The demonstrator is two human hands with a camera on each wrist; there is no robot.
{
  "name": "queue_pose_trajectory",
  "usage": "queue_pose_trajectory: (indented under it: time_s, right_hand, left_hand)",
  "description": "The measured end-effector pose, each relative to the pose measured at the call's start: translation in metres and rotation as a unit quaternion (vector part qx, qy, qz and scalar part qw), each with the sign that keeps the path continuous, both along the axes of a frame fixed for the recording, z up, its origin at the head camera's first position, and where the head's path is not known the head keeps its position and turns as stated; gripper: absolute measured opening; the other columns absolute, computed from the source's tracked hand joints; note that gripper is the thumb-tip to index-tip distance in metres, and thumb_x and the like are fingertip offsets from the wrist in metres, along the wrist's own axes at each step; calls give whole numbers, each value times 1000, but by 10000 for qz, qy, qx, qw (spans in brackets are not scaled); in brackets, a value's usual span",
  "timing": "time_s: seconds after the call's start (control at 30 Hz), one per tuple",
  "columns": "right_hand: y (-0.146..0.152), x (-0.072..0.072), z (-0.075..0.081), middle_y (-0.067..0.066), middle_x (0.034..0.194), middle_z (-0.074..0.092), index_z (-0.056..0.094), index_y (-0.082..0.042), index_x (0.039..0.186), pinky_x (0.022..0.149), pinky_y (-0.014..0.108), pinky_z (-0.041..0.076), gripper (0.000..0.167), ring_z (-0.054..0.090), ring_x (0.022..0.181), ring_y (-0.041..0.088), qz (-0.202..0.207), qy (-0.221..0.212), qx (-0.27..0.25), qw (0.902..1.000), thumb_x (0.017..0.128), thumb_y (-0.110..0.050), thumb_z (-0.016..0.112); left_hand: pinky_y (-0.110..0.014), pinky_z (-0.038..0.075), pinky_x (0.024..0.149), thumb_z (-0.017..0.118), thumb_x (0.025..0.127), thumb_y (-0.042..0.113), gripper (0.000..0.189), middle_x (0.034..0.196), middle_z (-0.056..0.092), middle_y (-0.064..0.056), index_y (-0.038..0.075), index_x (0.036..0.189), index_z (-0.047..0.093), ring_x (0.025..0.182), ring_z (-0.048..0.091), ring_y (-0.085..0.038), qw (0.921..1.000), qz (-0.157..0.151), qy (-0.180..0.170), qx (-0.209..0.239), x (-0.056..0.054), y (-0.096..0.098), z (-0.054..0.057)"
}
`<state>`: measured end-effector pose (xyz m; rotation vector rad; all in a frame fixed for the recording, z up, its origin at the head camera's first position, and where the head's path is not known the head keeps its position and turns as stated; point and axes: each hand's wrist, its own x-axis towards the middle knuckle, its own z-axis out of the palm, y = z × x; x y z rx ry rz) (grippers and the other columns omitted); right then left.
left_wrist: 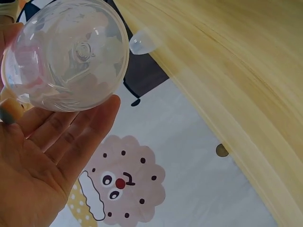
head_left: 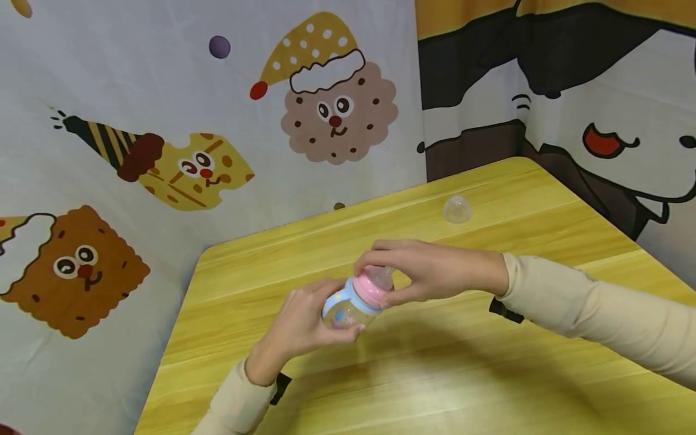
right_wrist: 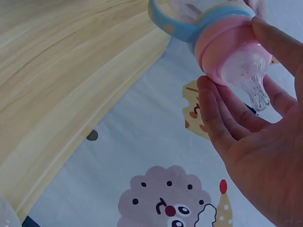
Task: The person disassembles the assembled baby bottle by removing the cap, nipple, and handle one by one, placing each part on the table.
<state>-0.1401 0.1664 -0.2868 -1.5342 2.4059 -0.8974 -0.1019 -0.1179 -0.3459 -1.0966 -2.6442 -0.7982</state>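
A clear baby bottle (head_left: 348,313) with a blue handle ring (right_wrist: 177,26) is held tilted above the table. My left hand (head_left: 304,320) grips the bottle's body, fingers on one side and thumb on the other. In the left wrist view the bottle's clear base (left_wrist: 83,52) faces the camera. My right hand (head_left: 429,270) pinches the pink collar (right_wrist: 229,45) between thumb and fingertips. From the collar a clear nipple (right_wrist: 248,75) sticks out toward the right palm. The bottle's inside looks transparent.
A clear dome cap (head_left: 457,209) stands on the wooden table (head_left: 261,290) near its far edge. Behind the table hangs a cloth printed with cartoon biscuits (head_left: 339,115). Another printed cloth (head_left: 587,109) hangs at the right. Dark wrist straps (head_left: 505,310) show below the sleeves.
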Motion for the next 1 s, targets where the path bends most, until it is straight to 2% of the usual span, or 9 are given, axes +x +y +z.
queue_pose_trajectory:
  time_s: [0.07,0.17,0.33,0.43,0.5,0.6,0.7,0.8,1.0]
  right_hand:
    - [2,0,-1,-8,131,61,60,-20,144,96,36,55,52,59,113,10,-11,89,9,10000,97,-30,80]
    - [4,2,0,-9,129,62,55,-22,151,91,35,55,62,59,107,9,-211,192,98,9995,97,-40,79]
    - [2,6,4,-6,129,63,43,-23,162,80,34,54,86,62,100,10,-905,203,285,9953,93,-66,71]
    - [-1,7,5,-4,124,65,36,-23,165,74,33,53,88,63,93,11,-1310,174,464,9901,95,-70,64]
    - [-2,7,5,-6,113,69,38,-23,164,70,33,53,82,65,87,9,-1515,145,567,9867,99,-67,60]
    - [-4,6,2,-11,90,71,53,-19,151,69,32,55,68,70,84,7,-1774,103,595,9823,101,-65,58]
    - [-5,6,-1,-13,71,67,66,-16,127,63,31,55,55,69,73,6,-1934,-4,549,9796,101,-64,60]
    - [-6,5,-3,-10,65,65,69,-16,111,58,30,53,49,65,66,6,-1958,-68,549,9791,100,-63,62]
    - [-8,4,-4,-10,67,66,71,-14,106,54,27,51,50,65,65,4,-1862,-25,471,9814,98,-62,66]
  left_hand:
    - [-15,50,57,87,77,43,56,96,74,3,10,121,72,71,63,-2,10000,-19,38,1,0,1,-2]
    - [-14,50,58,87,77,42,59,98,76,0,9,123,71,72,63,-3,10000,-31,60,22,0,2,-2]
    - [-13,50,56,87,76,42,60,95,75,2,8,123,71,69,62,-2,9998,1,198,73,0,4,-1]
    - [-13,49,55,87,76,42,59,94,74,3,9,123,71,68,61,-1,9996,30,260,60,-1,4,0]
    - [-13,49,55,87,77,43,59,95,75,3,9,123,71,68,61,-1,9996,22,262,60,-1,5,0]
    - [-13,48,55,86,78,43,59,96,75,1,8,123,71,69,61,0,9996,25,280,53,-1,5,0]
    - [-13,49,56,87,79,44,59,96,76,1,8,123,71,69,62,-1,9995,34,316,37,0,5,0]
    - [-13,48,56,87,79,45,60,96,75,1,8,124,71,69,62,-1,9994,66,351,-5,0,5,-1]
    - [-13,48,56,86,79,47,62,96,76,1,8,125,71,69,61,-2,9990,74,444,-9,1,5,0]
